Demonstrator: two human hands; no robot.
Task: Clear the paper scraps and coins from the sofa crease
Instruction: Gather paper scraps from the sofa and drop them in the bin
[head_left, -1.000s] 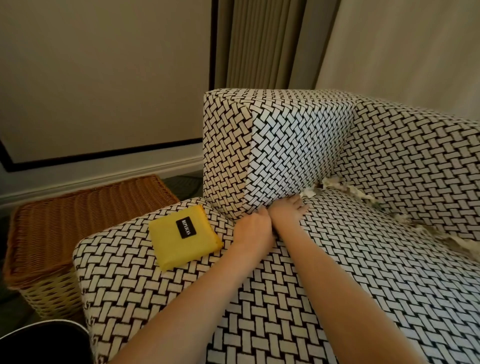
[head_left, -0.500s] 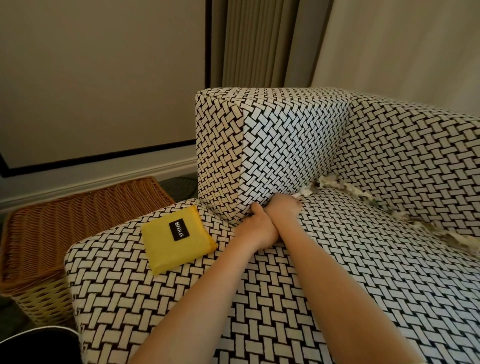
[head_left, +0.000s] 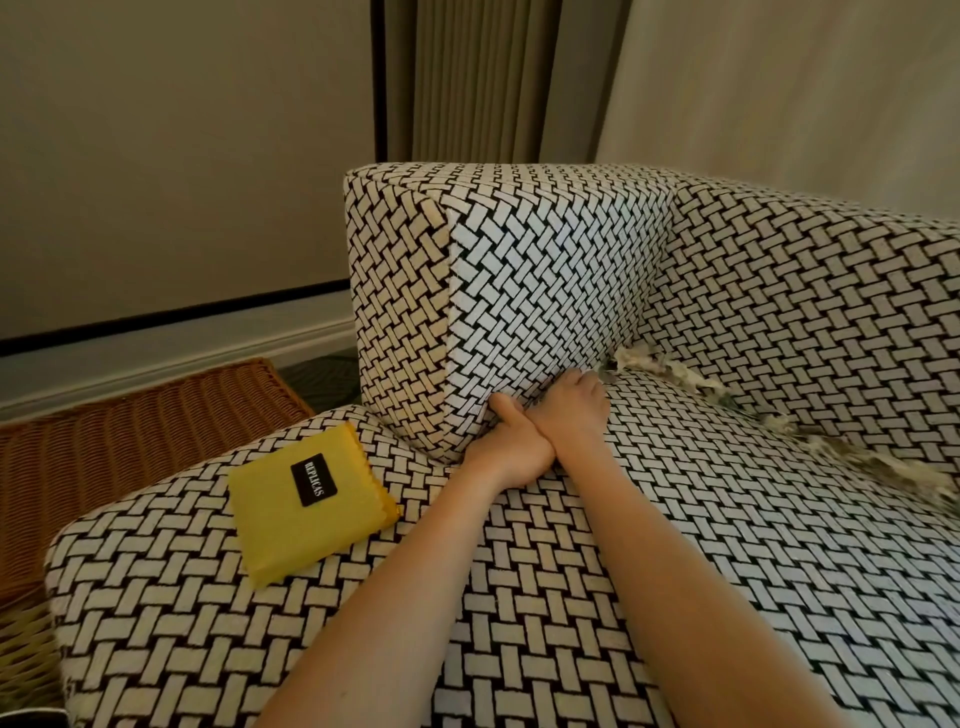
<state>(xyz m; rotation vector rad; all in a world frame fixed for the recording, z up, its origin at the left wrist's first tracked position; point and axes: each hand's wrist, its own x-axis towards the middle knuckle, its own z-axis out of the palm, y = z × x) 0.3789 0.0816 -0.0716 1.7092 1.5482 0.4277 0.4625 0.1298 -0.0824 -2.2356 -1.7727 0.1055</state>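
Note:
Torn paper scraps (head_left: 696, 387) lie in a ragged line along the crease between the seat (head_left: 753, 545) and the backrest (head_left: 810, 312) of the black-and-white woven sofa. My right hand (head_left: 574, 408) sits at the corner where the armrest (head_left: 530, 291) meets the seat, its fingertips sunk into that crease and hidden. A small greyish bit (head_left: 605, 372) shows just past its fingers. My left hand (head_left: 511, 449) lies against my right wrist, thumb pressed up on the armrest's face, fingers hidden. I see no clear coin.
A yellow pouch with a black label (head_left: 306, 506) lies on the seat's left front corner. A wicker basket with a lid (head_left: 130, 431) stands on the floor left of the sofa. Wall and curtains are behind.
My right hand's fingers, flat on the seat a second ago, have dipped into the armrest crease. My left thumb has come up against the armrest. The view shifted slightly.

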